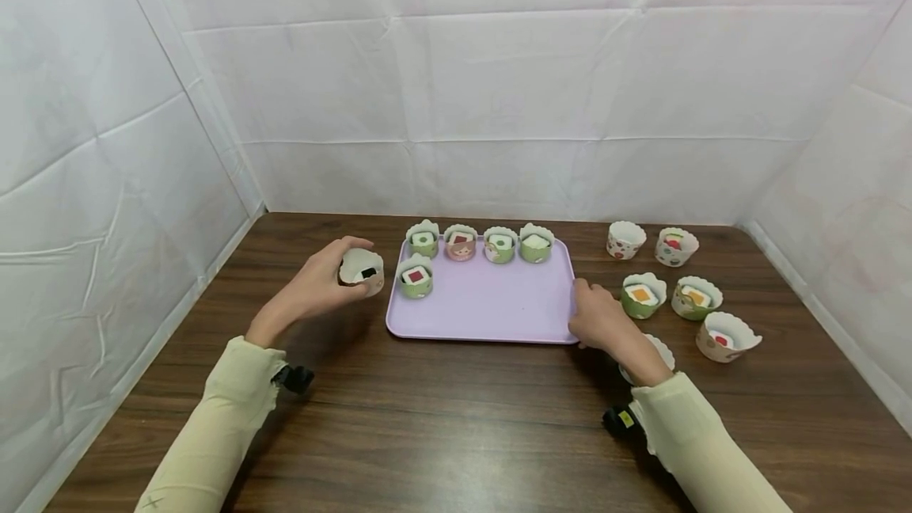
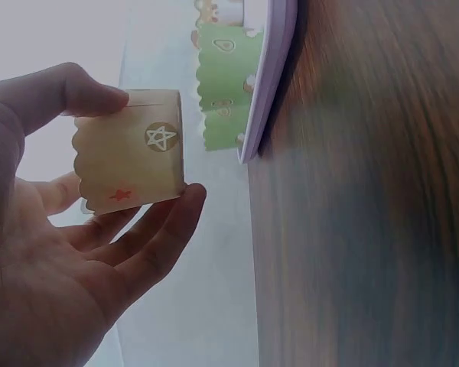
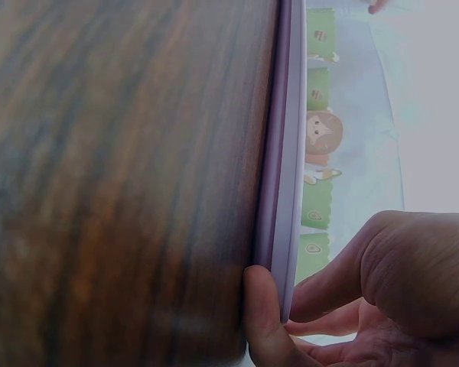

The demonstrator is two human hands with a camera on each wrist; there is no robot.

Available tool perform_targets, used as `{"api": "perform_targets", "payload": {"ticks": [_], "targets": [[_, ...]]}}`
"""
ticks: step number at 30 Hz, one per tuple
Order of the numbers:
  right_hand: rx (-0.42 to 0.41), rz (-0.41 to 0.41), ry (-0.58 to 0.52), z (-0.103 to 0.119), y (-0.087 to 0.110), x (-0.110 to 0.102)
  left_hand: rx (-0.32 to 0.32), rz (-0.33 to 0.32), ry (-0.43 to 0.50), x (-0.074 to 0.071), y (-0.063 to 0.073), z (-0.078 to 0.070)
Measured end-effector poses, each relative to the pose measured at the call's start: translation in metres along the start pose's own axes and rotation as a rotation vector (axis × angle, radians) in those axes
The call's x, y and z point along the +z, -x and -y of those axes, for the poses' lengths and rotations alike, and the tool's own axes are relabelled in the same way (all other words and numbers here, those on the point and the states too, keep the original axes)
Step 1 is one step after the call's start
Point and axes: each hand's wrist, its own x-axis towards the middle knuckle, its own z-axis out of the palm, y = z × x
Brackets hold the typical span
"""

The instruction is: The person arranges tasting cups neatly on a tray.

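Note:
My left hand (image 1: 313,282) grips a paper baking cup (image 1: 371,283), thumb on one side and fingers on the other, just left of the lilac tray (image 1: 484,303). Stars decorate the cup's side in the left wrist view, and a white piece with a black mark shows inside it from above. At the tray's front right corner, my right hand (image 1: 602,319) pinches the edge; the right wrist view has thumb and fingers on either side of the rim (image 3: 291,191). A green cup (image 1: 416,283) with a red-marked piece stands at the tray's left side.
Along the tray's back edge stand green cups (image 1: 499,250) and a pink cup (image 1: 460,250), holding white pieces. Right of the tray are several more cups, some patterned white (image 1: 626,241), some green (image 1: 640,309). One white cup (image 1: 664,351) is partly hidden by my right wrist.

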Motion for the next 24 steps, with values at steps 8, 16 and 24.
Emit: {"api": "perform_targets", "payload": {"ticks": [8, 16, 24], "targets": [[0.000, 0.007, -0.003, -0.001, 0.000, -0.001, -0.010, -0.031, 0.053, 0.011, -0.014, -0.011], [0.005, 0.007, -0.010, 0.000, 0.000, 0.000, -0.009, -0.051, 0.116, 0.023, -0.032, -0.025], [-0.004, -0.005, -0.004, -0.001, 0.000, 0.000, 0.016, -0.018, 0.089, 0.035, -0.047, -0.039]]}}
